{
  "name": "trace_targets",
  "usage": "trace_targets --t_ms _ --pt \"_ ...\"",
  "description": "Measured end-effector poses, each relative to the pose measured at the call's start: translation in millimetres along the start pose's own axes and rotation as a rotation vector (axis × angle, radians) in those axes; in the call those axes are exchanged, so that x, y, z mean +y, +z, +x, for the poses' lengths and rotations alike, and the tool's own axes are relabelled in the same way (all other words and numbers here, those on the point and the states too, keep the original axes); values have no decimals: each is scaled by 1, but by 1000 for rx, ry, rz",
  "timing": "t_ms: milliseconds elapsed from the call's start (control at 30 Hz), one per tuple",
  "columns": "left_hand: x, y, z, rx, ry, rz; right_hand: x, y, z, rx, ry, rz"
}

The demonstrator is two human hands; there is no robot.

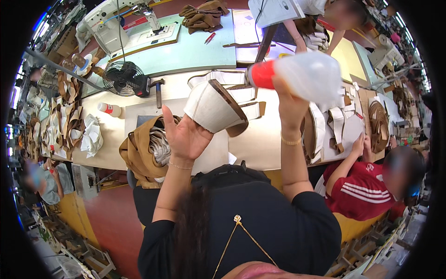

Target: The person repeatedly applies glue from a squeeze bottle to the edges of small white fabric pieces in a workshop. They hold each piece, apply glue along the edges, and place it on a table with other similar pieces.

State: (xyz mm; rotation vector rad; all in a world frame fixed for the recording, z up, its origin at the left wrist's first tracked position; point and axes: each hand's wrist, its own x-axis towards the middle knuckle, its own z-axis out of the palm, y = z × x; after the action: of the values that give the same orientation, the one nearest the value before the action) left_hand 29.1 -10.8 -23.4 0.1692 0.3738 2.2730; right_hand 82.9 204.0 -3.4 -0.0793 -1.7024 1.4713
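Observation:
My left hand (189,136), palm up with the thumb stretched out, holds a curved white piece with brown edging (210,107). Its fingers are hidden behind the piece. In my right hand (292,103) is a translucent plastic bottle (309,74) with a red band, raised and tipped on its side. The bottle is smeared by motion; its red end lies to the left, apart from the piece. More white strips with brown edges (241,94) lie on the table just beyond my left hand. A brown and white bundle of cut pieces (141,142) sits left of my wrist.
A small black fan (123,79) and a hammer (158,94) stand at the far left, with a white bottle (109,109) nearer. Behind them is a sewing machine (153,21). A co-worker in a red shirt (360,190) sits close on my right, beside stacked strips (337,128).

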Motion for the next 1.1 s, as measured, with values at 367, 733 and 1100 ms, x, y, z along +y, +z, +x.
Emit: trace_targets --t_ms 367,733,1100 --pt "1 6 7 25 -47 -57 0 -9 -20 -65 -80 82" --pt "-13 -6 -3 53 -59 145 -8 0 -13 -202 -65 -257" --pt "-13 -14 -9 81 -28 263 -18 4 5 -175 51 -254"
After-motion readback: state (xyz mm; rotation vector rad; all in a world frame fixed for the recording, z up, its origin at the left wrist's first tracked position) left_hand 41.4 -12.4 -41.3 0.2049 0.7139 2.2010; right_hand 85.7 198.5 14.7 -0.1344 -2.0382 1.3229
